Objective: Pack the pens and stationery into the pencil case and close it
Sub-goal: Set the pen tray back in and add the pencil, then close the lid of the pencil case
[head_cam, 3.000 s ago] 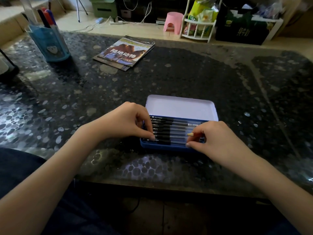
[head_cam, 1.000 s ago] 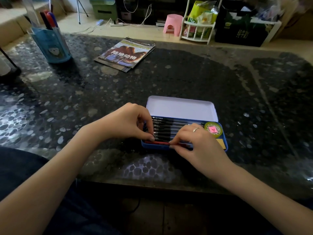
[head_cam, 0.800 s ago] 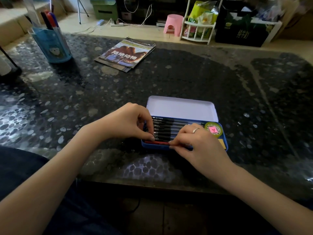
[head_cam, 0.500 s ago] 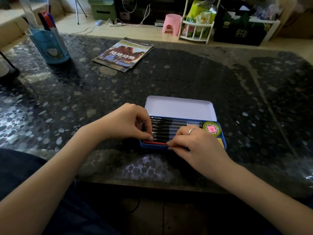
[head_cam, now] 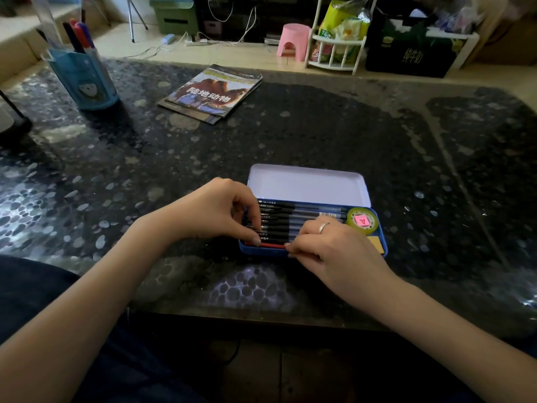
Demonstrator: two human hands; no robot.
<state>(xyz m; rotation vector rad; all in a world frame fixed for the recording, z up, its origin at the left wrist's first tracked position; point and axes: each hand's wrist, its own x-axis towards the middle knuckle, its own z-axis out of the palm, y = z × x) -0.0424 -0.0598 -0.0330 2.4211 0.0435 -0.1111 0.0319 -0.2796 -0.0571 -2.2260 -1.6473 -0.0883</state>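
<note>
Far left, a blue pen holder and a booklet sit well apart from your work; ignore them.

Your left hand is curled at the left end of the tin pencil case, fingertips pressing down on the pen tips; it pins rather than grips. Keep it there as a stop so the row does not slide.

The black pens lie side by side in the tray, parallel to the long walls. The red pen is along the near wall, and your right hand pinches its middle between thumb and fingers. It looks seated, though your knuckles hide its right half, so that is not certain. Press it flat along its whole length, level with the others, before letting go; a pen riding high would block the lid.

At the right end, a roll of tape with a pink piece in its core, and a yellow eraser just beside the near corner.

The lid stands open behind, hinged on the far side. The table beyond it is bare, so there is room to swing the lid forward. The case is near the table's front edge; do not drag it toward you.
</note>
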